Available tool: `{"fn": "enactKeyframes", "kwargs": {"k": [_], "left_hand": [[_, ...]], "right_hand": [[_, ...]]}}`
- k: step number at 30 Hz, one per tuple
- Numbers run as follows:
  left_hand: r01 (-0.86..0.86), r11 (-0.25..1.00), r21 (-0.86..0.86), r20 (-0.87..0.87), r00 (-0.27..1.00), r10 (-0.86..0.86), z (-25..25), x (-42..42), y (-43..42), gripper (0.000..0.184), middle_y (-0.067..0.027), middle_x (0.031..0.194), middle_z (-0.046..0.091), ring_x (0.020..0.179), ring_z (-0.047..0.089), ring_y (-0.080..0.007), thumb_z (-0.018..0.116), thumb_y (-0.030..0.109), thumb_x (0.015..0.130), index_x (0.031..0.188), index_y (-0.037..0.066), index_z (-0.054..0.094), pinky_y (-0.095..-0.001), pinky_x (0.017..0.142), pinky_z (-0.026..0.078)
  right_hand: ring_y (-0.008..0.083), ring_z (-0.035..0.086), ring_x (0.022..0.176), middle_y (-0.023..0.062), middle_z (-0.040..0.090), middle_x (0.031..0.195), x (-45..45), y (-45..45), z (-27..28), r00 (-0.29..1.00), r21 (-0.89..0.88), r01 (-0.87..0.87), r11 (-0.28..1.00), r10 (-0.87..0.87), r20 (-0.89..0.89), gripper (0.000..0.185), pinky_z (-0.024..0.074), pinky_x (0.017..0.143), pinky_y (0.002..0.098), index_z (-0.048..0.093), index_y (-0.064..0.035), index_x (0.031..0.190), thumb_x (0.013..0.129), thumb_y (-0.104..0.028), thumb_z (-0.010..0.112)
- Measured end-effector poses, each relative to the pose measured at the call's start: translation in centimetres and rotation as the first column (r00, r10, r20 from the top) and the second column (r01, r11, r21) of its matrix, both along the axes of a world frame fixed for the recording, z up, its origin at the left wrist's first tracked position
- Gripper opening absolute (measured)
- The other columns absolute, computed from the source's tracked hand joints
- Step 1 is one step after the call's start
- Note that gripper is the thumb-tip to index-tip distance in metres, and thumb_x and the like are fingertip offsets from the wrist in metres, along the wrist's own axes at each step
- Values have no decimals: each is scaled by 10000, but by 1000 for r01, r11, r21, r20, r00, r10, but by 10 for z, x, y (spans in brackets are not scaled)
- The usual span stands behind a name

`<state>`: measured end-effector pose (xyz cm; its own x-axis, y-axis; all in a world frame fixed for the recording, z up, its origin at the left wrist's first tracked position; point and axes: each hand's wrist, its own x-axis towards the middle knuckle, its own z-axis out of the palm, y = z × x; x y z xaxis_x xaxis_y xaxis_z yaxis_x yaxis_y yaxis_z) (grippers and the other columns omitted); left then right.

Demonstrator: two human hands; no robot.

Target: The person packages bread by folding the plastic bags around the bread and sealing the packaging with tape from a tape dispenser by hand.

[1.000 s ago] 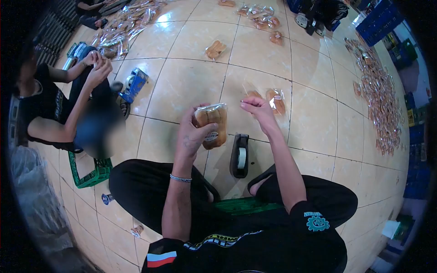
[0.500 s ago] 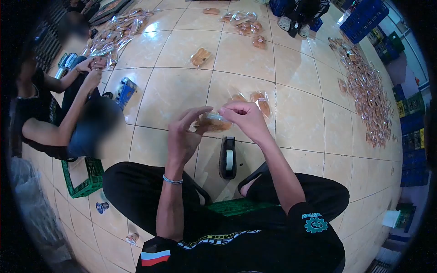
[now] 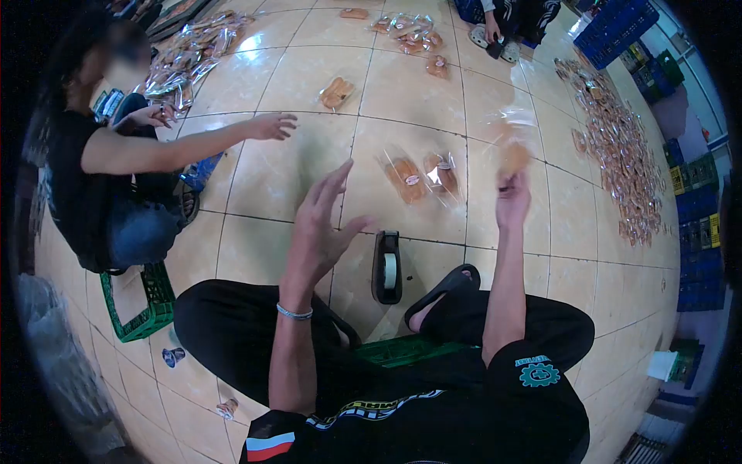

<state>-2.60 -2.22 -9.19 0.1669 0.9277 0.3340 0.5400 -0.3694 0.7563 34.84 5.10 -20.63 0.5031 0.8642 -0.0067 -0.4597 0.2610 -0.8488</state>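
My right hand [image 3: 512,203] is raised on the right, its fingers closed at the lower edge of a packaged bread roll [image 3: 514,155], smeared by motion in its clear wrapper. Above my left knee, my left hand [image 3: 318,228] holds nothing, with fingers stretched and thumb apart. Between the hands, on the floor, lie two wrapped bread rolls, a left one [image 3: 405,179] with a round label and a right one [image 3: 441,176] with a pale label. A black tape dispenser [image 3: 387,267] stands on the tiles before me, nearest my left hand.
At left a co-worker [image 3: 85,166] sits with an arm stretched over the floor. Another wrapped bread [image 3: 336,93] lies ahead. A long heap of wrapped breads [image 3: 622,166] spreads at right, beside stacked blue crates [image 3: 702,240]. A green crate [image 3: 158,301] stands by my left knee.
My right hand has swung right and forward with the packaged bread, away from my left hand, which has opened. Two wrapped breads on the floor are uncovered. The co-worker's arm has reached out.
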Motion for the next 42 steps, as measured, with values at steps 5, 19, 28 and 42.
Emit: {"fn": "enactKeyframes", "kwargs": {"k": [5,19,28,42], "left_hand": [[-88,981,-171,3,996,90,-9,-2,1,678,-128,1272,610,1059,637,-263,792,118,811,1428,132,511,-382,888,548],[-52,996,-69,-92,995,46,-24,17,5,603,-160,1216,618,1098,606,-303,792,142,809,1352,53,548,-389,947,511],[212,910,-357,543,840,18,-24,14,10,603,-133,1163,671,1095,639,-220,821,114,777,1309,-7,563,-355,985,492],[-43,986,-163,759,633,153,21,-31,-2,517,-145,1272,640,1200,590,-208,719,128,907,1360,-11,512,-338,1047,447]], "right_hand": [[145,581,599,70,630,794,49,1,-144,916,-600,73,797,184,356,411,471,522,285,618,10,1056,997,-396,598],[258,630,822,17,682,830,-48,45,-1,33,-353,-139,925,361,932,130,392,889,427,660,-127,826,799,-197,767],[169,635,988,-15,711,995,-138,-19,178,-294,-312,-624,717,155,943,128,401,913,352,706,-118,918,827,-189,761],[194,633,657,78,678,776,-127,5,97,321,-277,-712,645,650,689,26,512,636,340,696,-9,808,788,2,685]]}}
